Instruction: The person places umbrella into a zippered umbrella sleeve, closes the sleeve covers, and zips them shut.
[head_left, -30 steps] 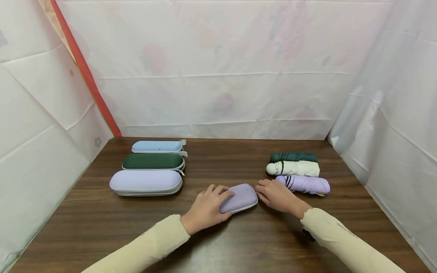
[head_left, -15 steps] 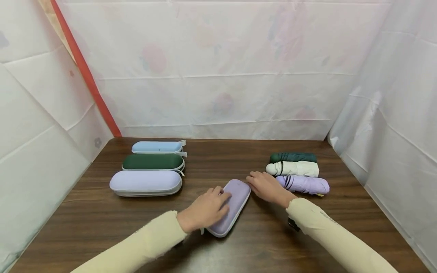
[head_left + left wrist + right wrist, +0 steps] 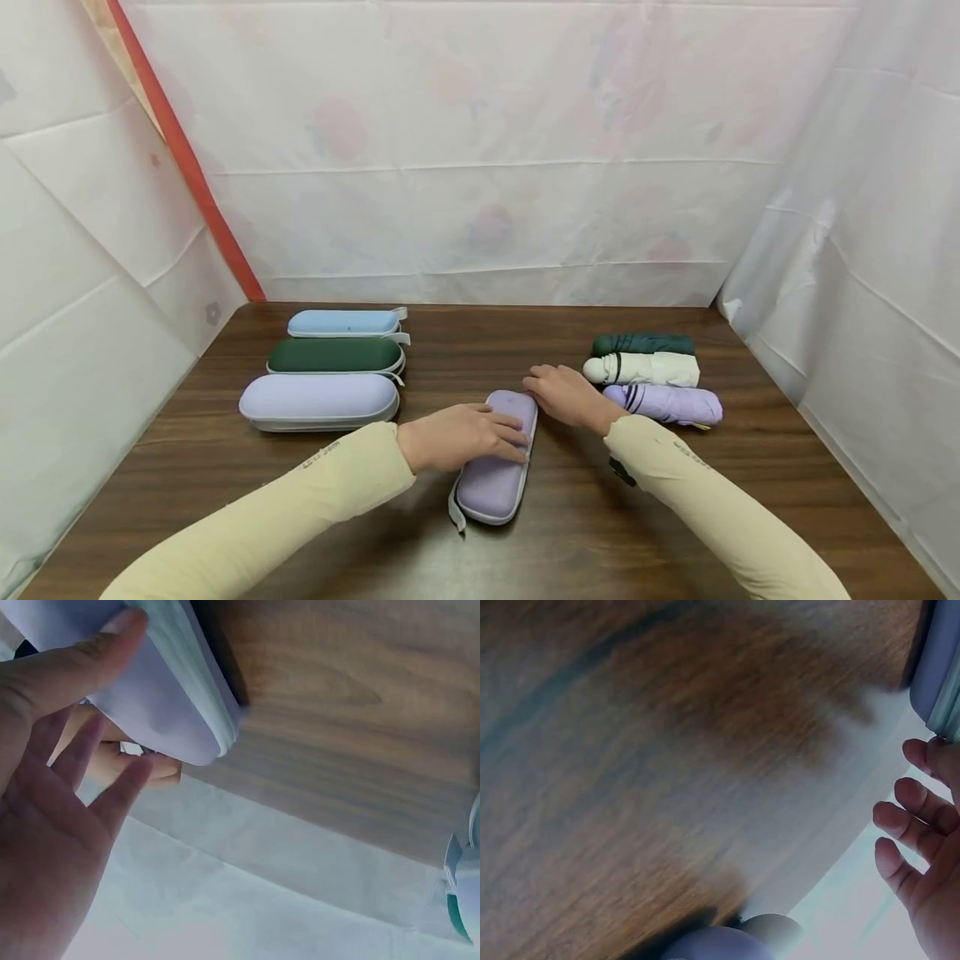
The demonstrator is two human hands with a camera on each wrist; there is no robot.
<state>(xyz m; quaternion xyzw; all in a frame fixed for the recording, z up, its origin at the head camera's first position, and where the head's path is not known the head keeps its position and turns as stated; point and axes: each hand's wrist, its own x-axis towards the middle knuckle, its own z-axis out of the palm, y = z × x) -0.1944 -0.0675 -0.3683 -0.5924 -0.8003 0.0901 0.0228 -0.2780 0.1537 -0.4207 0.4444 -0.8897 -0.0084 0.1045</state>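
Between hands, on wooden surface [image 3: 225, 492]: lilac zip case [image 3: 497, 458], lengthwise toward person, strap at near end. Left hand [image 3: 457, 435] flat across case top, fingers straight, gripping nothing. Right hand [image 3: 566, 396] touches far end, fingers relaxed, unclenched. Beyond left hand: three larger cases [image 3: 322, 402]. Just right of right hand: lilac folded umbrella [image 3: 667, 403], two more behind.

On the dark wooden table [image 3: 225, 492], the left hand [image 3: 457, 435] rests flat on a lilac hard-shell oblong case [image 3: 497, 467]; the right hand [image 3: 564, 393] touches its far end, near a folded lilac umbrella [image 3: 667, 403].
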